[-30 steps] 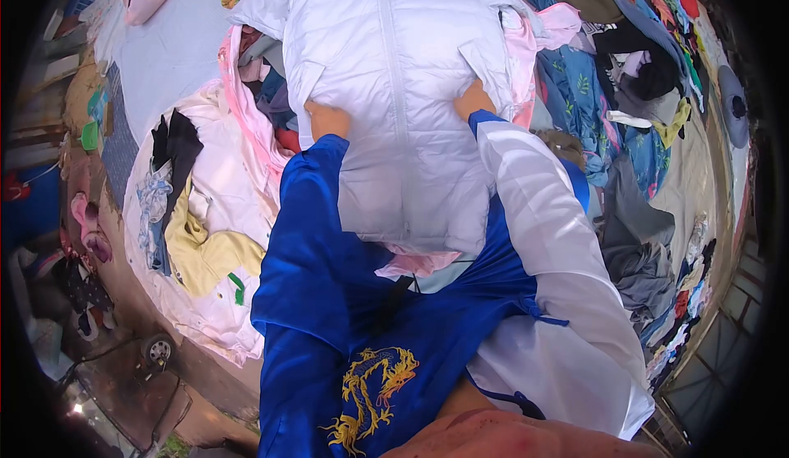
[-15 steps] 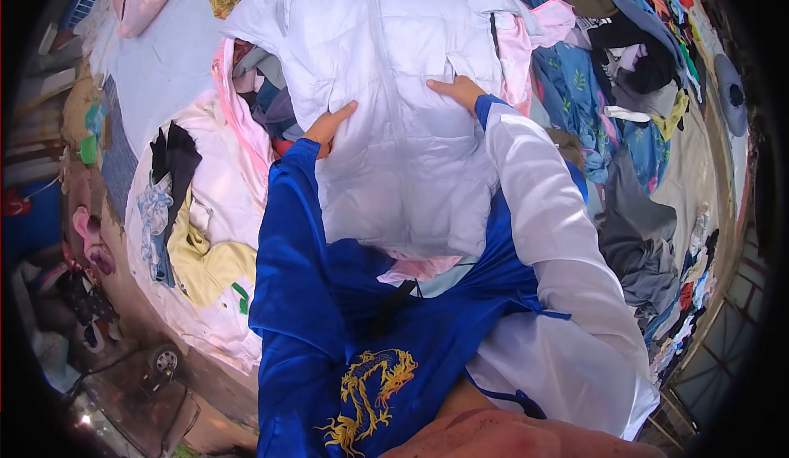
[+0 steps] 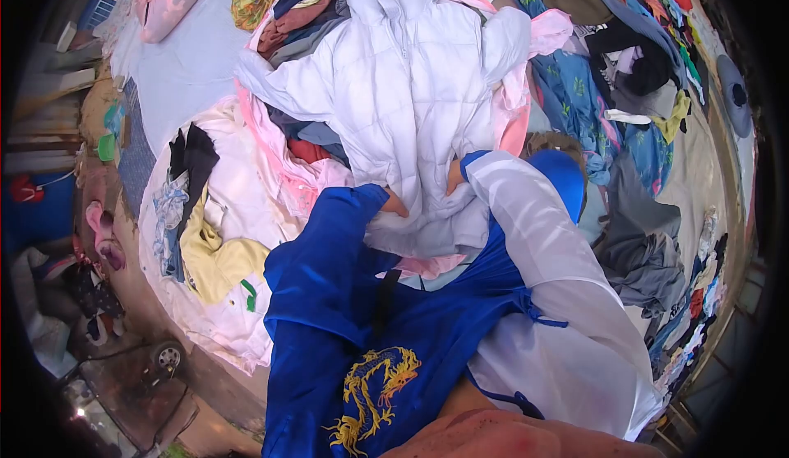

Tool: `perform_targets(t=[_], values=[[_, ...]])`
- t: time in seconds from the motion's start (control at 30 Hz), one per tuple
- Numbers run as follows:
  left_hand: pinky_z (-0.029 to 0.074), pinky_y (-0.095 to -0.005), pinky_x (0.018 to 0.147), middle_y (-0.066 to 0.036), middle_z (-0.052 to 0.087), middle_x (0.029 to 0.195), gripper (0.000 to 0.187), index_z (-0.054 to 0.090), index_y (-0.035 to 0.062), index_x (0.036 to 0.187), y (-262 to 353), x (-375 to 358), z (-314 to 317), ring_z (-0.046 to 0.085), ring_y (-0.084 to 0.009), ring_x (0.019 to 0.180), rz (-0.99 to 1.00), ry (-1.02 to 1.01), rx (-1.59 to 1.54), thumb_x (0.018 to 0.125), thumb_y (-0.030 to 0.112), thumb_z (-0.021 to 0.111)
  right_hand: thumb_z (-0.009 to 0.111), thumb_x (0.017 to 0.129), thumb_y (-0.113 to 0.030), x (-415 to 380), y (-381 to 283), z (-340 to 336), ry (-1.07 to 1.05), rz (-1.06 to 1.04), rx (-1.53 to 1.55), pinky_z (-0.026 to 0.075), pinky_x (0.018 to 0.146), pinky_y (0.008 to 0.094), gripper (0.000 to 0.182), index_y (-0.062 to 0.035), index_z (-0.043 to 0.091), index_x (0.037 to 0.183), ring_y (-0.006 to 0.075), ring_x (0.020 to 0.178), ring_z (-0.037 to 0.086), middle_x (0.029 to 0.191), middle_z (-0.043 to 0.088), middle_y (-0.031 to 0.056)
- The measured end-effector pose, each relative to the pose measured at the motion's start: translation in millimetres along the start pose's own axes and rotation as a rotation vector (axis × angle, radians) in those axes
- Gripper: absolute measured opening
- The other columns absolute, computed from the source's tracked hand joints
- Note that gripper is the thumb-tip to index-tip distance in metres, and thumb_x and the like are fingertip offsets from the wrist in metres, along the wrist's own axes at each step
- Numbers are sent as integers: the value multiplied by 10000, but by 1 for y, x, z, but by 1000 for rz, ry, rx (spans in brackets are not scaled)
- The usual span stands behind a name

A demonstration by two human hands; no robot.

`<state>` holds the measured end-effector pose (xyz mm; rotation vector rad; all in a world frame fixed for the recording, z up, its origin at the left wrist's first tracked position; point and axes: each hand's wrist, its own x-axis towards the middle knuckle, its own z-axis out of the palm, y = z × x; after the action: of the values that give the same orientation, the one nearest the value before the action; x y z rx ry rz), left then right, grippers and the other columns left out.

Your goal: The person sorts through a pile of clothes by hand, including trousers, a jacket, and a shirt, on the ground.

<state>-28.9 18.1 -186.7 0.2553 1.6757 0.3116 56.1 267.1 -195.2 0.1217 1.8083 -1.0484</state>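
A white padded jacket (image 3: 411, 88) lies spread over a heap of clothes in front of me, its zip running down the middle. My left hand (image 3: 394, 204), coming out of a blue satin sleeve, is gripping the jacket's lower part, bunching the fabric. My right hand (image 3: 454, 177), in a white satin sleeve, is gripping the same bunched fabric just to the right. Both hands are mostly buried in the folds. Pink cloth (image 3: 423, 265) shows under the jacket's hem.
Piles of mixed clothes surround me: blue floral fabric (image 3: 579, 88) at right, grey garments (image 3: 649, 261) lower right, a yellow and white heap (image 3: 218, 252) at left, a pale sheet (image 3: 185, 59) upper left. A wheel (image 3: 167, 356) stands on the ground at lower left.
My hands slid down from the jacket's mid-body to its lower part and closed on the fabric. The jacket has crumpled and narrowed, and the view has shifted.
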Motion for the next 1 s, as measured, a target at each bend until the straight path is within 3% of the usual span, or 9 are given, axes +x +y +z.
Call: perform_targets(t=[0.2,0.3,0.33,0.47,0.5,0.57,0.67,0.9,1.0], values=[[354,-369,1073,-155,512,1408,909,419,-25,1423,-3,-47,37,457,-262,1307,238,127,38,770,488,789,810,681,-388,-20,1,25,146,-231,-141,470,970,357,726,4,606,1257,315,1126,614,1241,639,177],[359,-355,1071,-160,520,1399,877,424,-31,1414,-1,-81,51,469,-267,1296,472,184,-101,777,448,790,810,665,-391,-29,5,43,370,-349,-303,476,960,355,720,-6,621,1244,320,1115,621,1226,645,186],[364,-348,1069,-169,520,1395,862,421,-38,1409,1,-96,55,470,-273,1293,565,190,-161,779,422,789,775,645,-363,-10,18,45,418,-68,-271,494,924,371,595,-61,682,1149,350,1054,642,1142,668,204],[358,-351,1076,-178,519,1383,812,414,-32,1410,6,-142,77,469,-288,1283,725,236,-271,783,316,795,756,663,-356,-93,-19,24,855,136,-302,508,889,396,520,-67,686,1089,339,986,658,1090,686,177],[348,-354,1086,-178,504,1403,823,406,-24,1417,7,-153,87,454,-290,1300,742,239,-246,774,305,800,742,684,-344,-94,-10,15,971,120,-264,510,880,400,493,-51,682,1075,340,972,660,1079,687,180],[367,-356,1071,-208,539,1360,821,427,-29,1402,-4,-142,111,490,-311,1271,765,254,-148,764,325,802,705,736,-330,-98,-13,-8,1120,-146,-108,511,870,403,460,-33,670,1086,346,982,655,1063,687,184],[399,-364,1041,-248,574,1298,806,467,-40,1366,2,-137,132,533,-347,1226,741,202,-7,763,393,780,665,770,-328,-72,-51,-33,1192,-243,4,507,902,410,455,6,655,1080,367,1012,649,1046,673,223],[474,-394,925,-301,644,1097,804,594,-89,1169,23,-131,142,620,-394,1061,530,-83,362,783,613,655,657,787,-545,-7,-115,-78,1301,238,-37,495,927,444,706,-6,558,1232,371,1113,615,1236,585,254],[504,-427,826,-303,664,967,764,642,-96,1030,32,-139,139,652,-414,927,522,-151,489,782,626,636,625,812,-474,12,-106,-114,1243,340,-73,500,928,437,580,-14,623,1165,368,1108,625,1186,637,233]])
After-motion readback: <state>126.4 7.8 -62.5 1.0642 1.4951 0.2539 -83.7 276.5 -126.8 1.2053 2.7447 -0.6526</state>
